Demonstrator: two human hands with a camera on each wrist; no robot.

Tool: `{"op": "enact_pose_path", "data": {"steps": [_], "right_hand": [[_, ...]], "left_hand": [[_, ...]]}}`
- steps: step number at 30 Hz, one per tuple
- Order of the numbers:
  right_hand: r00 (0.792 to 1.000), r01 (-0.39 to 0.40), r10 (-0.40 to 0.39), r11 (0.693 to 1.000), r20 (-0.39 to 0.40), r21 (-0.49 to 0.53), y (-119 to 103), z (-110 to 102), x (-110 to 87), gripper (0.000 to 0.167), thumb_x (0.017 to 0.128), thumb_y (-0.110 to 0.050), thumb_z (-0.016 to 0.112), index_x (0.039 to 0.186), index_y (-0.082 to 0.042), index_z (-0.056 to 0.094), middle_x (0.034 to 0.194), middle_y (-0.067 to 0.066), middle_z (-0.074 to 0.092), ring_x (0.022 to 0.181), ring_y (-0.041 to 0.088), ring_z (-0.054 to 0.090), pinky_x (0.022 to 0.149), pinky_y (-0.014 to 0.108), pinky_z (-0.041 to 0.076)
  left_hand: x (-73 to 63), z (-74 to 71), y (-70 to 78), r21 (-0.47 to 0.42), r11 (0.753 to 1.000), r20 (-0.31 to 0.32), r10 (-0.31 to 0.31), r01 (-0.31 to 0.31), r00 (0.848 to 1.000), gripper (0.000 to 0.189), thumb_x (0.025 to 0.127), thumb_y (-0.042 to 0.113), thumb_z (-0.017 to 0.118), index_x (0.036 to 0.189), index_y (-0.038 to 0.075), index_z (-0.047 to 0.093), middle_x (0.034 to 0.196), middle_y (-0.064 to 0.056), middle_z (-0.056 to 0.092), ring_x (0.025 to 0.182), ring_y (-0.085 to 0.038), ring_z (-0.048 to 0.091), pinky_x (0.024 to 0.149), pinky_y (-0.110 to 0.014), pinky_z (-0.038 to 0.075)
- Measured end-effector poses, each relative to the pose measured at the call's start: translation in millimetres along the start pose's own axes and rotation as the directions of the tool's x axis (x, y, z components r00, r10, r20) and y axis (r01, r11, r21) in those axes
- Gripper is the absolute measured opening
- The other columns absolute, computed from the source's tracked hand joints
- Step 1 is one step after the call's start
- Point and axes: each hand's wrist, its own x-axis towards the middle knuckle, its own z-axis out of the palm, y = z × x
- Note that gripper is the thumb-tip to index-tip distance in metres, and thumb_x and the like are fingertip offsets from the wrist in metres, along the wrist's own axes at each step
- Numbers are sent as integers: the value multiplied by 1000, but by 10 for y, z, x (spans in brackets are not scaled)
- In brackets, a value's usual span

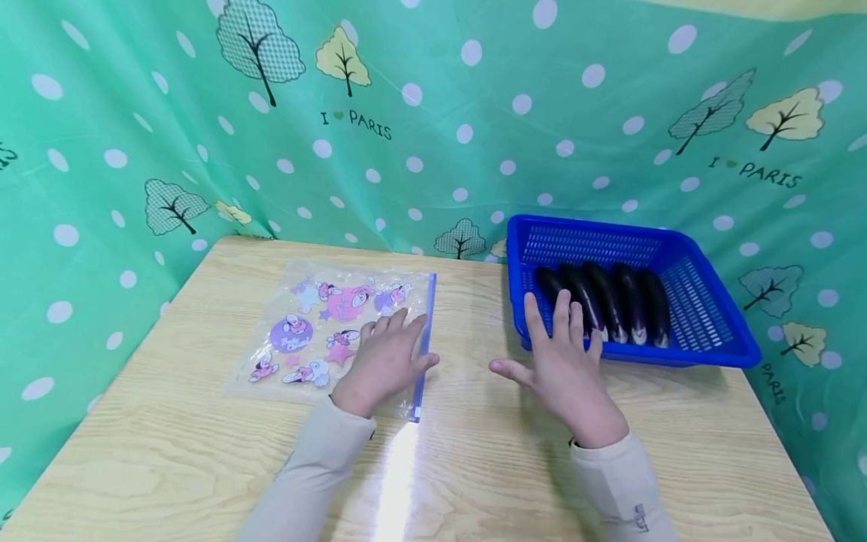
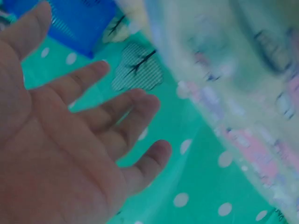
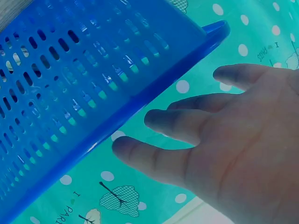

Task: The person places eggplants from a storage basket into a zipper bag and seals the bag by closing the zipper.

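A clear plastic zip bag with pink and purple cartoon prints lies flat on the left of the table, its purple zip edge facing right. My left hand is spread above the bag's right part, fingers loosely extended, nothing in them; the left wrist view shows its bare palm. In front of the blue basket, my right hand is spread with its fingertips overlapping the basket's near-left rim in the head view. Several dark purple eggplants lie side by side inside the basket.
The light wooden table carries the bag and basket. Behind it and along both sides hangs a green polka-dot cloth with printed trees. The basket stands at the table's back right, close to the cloth.
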Motion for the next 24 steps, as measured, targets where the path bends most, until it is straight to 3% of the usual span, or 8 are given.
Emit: {"op": "enact_pose_path", "data": {"steps": [2,4,8,12,17,24], "right_hand": [[1000,1,-1,1000,-11,3,8,-11,0,106,88,-70,59,163,-14,9,162,30,-10,147,49,-12,106,77,-2],[1000,3,-3,1000,-22,8,13,-24,-1,103,88,-69,58,163,-13,13,162,31,-4,147,50,-8,107,77,-1],[999,12,-12,1000,-35,17,10,-54,9,98,90,-67,59,162,-12,20,161,33,6,147,54,3,107,76,0],[1000,14,-13,1000,-27,14,25,-84,11,94,92,-63,60,161,-11,24,160,34,14,146,54,11,106,78,4],[1000,16,-16,1000,-26,-8,87,-110,24,91,93,-62,60,159,-9,28,156,36,24,143,54,21,105,78,11],[999,-1,1,1000,-34,13,223,-134,30,85,95,-58,60,157,-5,32,152,36,32,138,57,30,103,77,20]], "left_hand": [[27,82,-1,24,999,-19,-44,44,999,65,94,46,68,144,7,52,132,-22,53,118,-38,49,93,-53,38],[39,151,9,33,995,-14,-93,93,996,63,94,47,68,138,4,55,118,-19,55,104,-34,51,83,-49,42],[39,240,31,13,986,29,-167,167,986,63,91,45,72,130,-1,56,109,-20,54,95,-35,55,80,-51,48],[36,261,19,3,985,31,-170,170,985,55,91,34,73,128,-3,54,108,-22,56,93,-37,57,75,-51,52],[58,216,6,-29,988,12,-152,152,988,32,91,18,65,115,-3,56,98,-20,56,85,-35,56,69,-49,51],[47,158,-72,-94,983,51,-155,159,987,17,91,14,63,89,-3,61,82,-14,56,71,-29,57,65,-44,53]]}}
